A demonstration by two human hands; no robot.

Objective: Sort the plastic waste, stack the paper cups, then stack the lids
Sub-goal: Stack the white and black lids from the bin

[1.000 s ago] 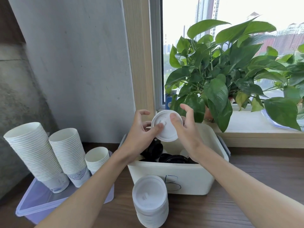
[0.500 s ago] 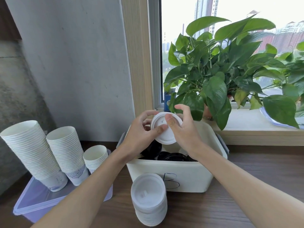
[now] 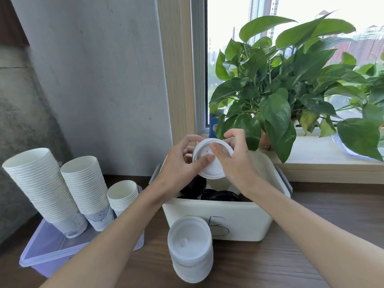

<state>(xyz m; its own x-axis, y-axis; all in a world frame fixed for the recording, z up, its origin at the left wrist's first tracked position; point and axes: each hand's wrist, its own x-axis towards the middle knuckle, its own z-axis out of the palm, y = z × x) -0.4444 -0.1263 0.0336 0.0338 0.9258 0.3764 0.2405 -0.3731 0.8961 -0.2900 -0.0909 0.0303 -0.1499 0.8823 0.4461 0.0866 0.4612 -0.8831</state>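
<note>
Above the cream bin marked "B" [image 3: 245, 215], both hands hold one white lid [image 3: 212, 165]. My left hand [image 3: 182, 163] grips its left edge, thumb on the face. My right hand [image 3: 236, 159] pinches its right edge, thumb pressed near the middle. Black lids [image 3: 220, 195] lie inside the bin. A stack of white lids [image 3: 190, 248] stands on the table in front of the bin. Three tilted stacks of white paper cups [image 3: 83, 192] lean in a clear lilac tray [image 3: 52, 248] at the left.
A leafy potted plant [image 3: 280, 84] fills the window sill behind the bin, its leaves hanging over the bin's back right. A grey wall rises at the left and back. The wooden table [image 3: 311, 256] runs to the right of the bin.
The lid stays held above the bin by both hands. My right fingers have curled down over its top edge, and my thumbs have shifted on its face.
</note>
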